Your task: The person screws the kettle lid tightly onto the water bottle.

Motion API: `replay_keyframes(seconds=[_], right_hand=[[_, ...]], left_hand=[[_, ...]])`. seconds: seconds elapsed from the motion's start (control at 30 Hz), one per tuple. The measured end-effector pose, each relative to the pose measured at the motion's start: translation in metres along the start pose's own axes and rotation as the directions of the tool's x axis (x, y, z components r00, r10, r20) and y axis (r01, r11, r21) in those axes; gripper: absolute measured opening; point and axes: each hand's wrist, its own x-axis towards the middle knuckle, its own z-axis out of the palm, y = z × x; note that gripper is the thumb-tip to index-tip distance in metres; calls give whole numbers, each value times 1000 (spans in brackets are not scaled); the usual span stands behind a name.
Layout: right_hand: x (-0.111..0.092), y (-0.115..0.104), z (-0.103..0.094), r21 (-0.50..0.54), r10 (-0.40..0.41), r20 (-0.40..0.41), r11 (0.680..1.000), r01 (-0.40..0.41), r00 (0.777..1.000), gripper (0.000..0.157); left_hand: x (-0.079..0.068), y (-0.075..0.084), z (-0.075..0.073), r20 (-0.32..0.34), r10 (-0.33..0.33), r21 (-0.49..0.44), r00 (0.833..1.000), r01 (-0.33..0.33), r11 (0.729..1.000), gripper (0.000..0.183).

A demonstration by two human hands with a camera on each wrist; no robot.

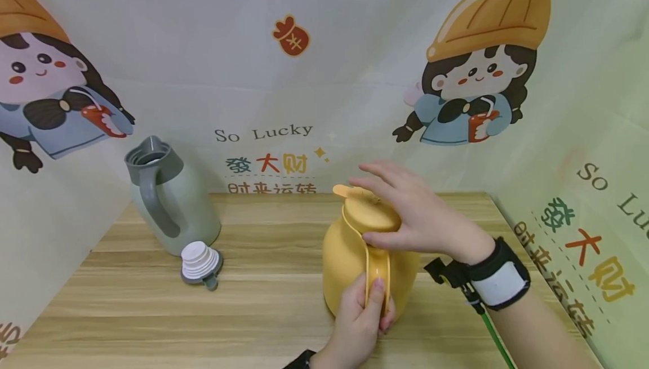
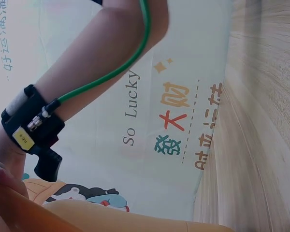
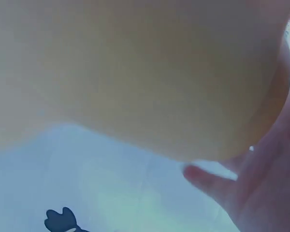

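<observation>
A yellow thermos jug stands upright on the table with its round lid in the mouth. My left hand grips the jug's handle, the thumb lying along its outer side. Over the lid's right side my right hand is spread, its thumb near the handle's top and the fingers reaching past the far side. In the right wrist view, the yellow jug body fills the top and a finger stands out beside it.
At the back left stands a grey-green thermos jug, its top uncovered. In front of it, a white ribbed stopper with a grey rim lies on the wooden table. A printed cloth hangs behind and at both sides.
</observation>
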Motion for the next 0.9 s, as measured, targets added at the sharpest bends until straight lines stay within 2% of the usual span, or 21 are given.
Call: replay_keyframes(seconds=[0.1, 0.17, 0.3, 0.43, 0.53, 0.6, 0.73, 0.9], right_hand=[[7, 2, -6, 32, 21, 150, 999, -26, 988, 68], [10, 2, -8, 53, 39, 215, 997, -52, 976, 66], [12, 3, -7, 64, 45, 254, 996, -63, 966, 61], [11, 1, -2, 25, 67, 231, 997, -75, 971, 60], [9, -4, 3, -36, 126, 194, 992, -121, 973, 59], [8, -10, 7, -77, 178, 161, 983, -168, 971, 59], [9, -22, 13, -161, 295, 87, 947, -279, 951, 59], [13, -34, 19, -234, 407, 14, 890, -392, 913, 59]], left_hand=[[-1, -2, 0, 6, 16, -2, 1000, -16, 1000, 26], [-1, -3, 0, 7, 14, -3, 1000, -14, 1000, 26], [-1, -2, 0, 3, -7, -4, 1000, 7, 1000, 26], [0, -4, -1, 16, 45, -11, 999, -45, 999, 26], [0, -6, -1, 28, 82, -17, 996, -82, 996, 26], [0, -6, -1, 23, 58, -17, 998, -58, 998, 26], [0, -4, -1, 16, 32, -7, 999, -32, 999, 26], [-1, -2, -1, 12, 7, -7, 1000, -7, 1000, 25]])
